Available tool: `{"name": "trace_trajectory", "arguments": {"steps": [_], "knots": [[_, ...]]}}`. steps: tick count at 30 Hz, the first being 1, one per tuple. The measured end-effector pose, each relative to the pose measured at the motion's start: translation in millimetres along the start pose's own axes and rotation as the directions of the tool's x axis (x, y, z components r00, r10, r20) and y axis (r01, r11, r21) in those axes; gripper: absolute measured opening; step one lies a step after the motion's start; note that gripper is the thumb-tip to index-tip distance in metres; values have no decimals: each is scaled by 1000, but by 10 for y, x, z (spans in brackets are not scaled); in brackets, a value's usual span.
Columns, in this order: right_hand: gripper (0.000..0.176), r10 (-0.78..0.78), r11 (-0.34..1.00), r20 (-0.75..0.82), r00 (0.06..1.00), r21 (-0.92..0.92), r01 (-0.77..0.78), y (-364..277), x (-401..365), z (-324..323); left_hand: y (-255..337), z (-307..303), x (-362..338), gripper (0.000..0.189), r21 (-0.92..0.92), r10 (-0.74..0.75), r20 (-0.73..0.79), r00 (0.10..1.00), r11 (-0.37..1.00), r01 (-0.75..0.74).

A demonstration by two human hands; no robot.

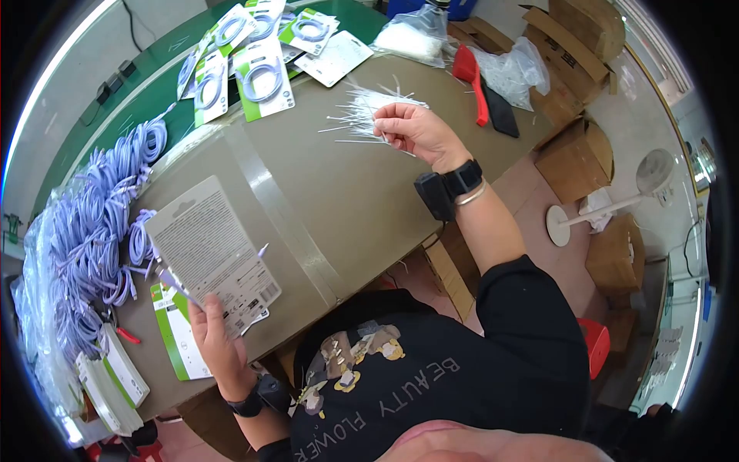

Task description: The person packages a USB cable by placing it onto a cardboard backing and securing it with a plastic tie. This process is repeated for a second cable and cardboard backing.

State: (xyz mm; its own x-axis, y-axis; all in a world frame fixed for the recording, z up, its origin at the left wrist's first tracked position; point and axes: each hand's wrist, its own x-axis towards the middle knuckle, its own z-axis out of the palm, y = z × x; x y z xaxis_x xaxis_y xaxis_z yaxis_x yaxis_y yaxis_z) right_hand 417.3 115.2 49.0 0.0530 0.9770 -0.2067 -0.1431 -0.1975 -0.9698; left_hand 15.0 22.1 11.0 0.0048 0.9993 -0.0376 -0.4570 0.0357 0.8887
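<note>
My left hand [218, 339] grips the lower edge of a printed packaging card [208, 239], its text side and barcode facing up. A lilac cable end [263, 250] with a plug sticks out past the card's right edge, and more lilac cable shows at its left. My right hand [412, 129] is closed in a pinch at the right side of a loose pile of thin white cable ties [362, 108]; a white strip shows at the fingertips, partly hidden by them. Beneath the left hand's card lie green-and-white cards [178, 331] on the table.
Bundled lilac cables [92, 215] heap along the left edge. Cards with coiled cables [262, 77] lie at the back. A red-handled tool [481, 92], a black object [502, 108] and plastic bags [416, 37] sit at the far right. Cardboard boxes [573, 158] and a fan [596, 215] stand beyond.
</note>
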Motion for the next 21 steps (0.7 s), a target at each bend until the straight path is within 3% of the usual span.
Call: {"name": "trace_trajectory", "arguments": {"steps": [3,5,6,8,9,11,15,21], "knots": [[17,-31,999,160,987,37,26,-61,-174,404,-8,32,3,39,-100,-66,35,997,993,69],[11,-138,981,208,968,-109,163,-103,-392,781,15,111,-4,38,-136,-79,26,997,987,82],[11,-123,985,268,955,-84,150,-71,-501,960,8,121,-2,37,-158,-74,25,997,984,77],[5,-215,867,293,932,-382,320,8,-715,1250,-11,128,4,35,-76,-15,-12,1000,997,14],[5,-209,876,337,918,-353,329,53,-809,1384,-3,138,-16,35,-54,5,-57,998,999,-8],[7,-386,711,387,837,-454,538,110,-949,1540,-8,172,-32,34,72,71,-55,996,995,-67],[8,-380,737,411,829,-407,539,223,-963,1647,-15,192,-48,35,276,169,-39,985,949,-152],[8,-376,732,415,828,-415,541,238,-970,1675,-11,258,-70,36,390,260,1,966,889,-240]]}}
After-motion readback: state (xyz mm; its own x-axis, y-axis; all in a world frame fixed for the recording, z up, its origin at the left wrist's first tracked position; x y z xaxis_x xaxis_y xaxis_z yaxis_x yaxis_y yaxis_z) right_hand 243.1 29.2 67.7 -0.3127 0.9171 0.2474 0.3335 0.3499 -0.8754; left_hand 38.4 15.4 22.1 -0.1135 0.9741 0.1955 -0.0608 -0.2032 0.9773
